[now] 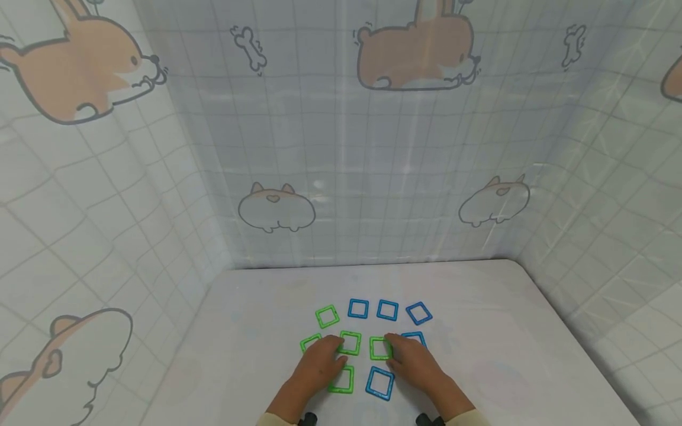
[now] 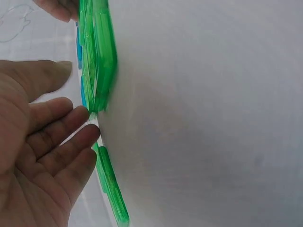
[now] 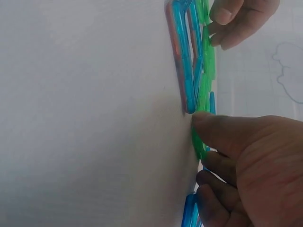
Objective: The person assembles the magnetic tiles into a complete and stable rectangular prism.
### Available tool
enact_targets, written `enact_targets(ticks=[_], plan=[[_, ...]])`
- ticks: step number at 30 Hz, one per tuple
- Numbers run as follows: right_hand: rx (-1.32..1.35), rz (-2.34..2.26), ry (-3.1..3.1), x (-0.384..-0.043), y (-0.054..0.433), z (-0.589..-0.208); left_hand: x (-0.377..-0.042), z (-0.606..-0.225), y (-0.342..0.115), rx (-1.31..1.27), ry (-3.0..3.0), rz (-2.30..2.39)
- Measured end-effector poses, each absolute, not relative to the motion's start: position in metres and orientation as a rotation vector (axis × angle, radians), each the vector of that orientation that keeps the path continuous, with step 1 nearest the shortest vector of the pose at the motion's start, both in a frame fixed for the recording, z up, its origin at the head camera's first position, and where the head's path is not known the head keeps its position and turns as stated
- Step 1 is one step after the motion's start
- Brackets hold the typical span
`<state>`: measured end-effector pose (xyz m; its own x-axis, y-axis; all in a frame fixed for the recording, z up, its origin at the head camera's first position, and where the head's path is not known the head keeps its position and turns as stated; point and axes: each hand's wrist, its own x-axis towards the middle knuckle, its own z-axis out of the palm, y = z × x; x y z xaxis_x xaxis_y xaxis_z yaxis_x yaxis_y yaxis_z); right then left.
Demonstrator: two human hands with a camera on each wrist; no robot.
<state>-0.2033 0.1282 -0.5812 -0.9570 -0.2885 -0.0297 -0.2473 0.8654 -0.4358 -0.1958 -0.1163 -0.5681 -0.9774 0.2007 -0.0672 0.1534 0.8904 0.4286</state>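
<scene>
In the head view my right hand (image 1: 415,361) pinches the right edge of a green square frame (image 1: 372,349) between thumb and fingers. The right wrist view has the thumb against this green frame (image 3: 196,142), fingers behind it. My left hand (image 1: 319,362) has its fingertips at the left edge of another green frame (image 1: 358,343); its thumb and fingers stand apart in the left wrist view. Nearer me lie a green frame (image 1: 351,380), partly behind the left hand, and a blue square frame (image 1: 370,380). Each hand partly hides one further frame, green (image 1: 311,339) and blue (image 1: 413,334).
A far row holds a green frame (image 1: 318,318) and blue frames (image 1: 359,300), the rightmost one (image 1: 410,312) turned askew. All lie on a white table (image 1: 479,307). Curtains with dog drawings (image 1: 341,148) enclose its back and sides.
</scene>
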Motion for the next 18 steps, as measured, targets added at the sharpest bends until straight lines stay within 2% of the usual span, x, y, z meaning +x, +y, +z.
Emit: enact_targets(ticks=[18], plan=[[-0.426,-0.684,2.976,-0.206,0.129,-0.582,-0.211,-0.565,-0.11,0.369,2.958,0.568]])
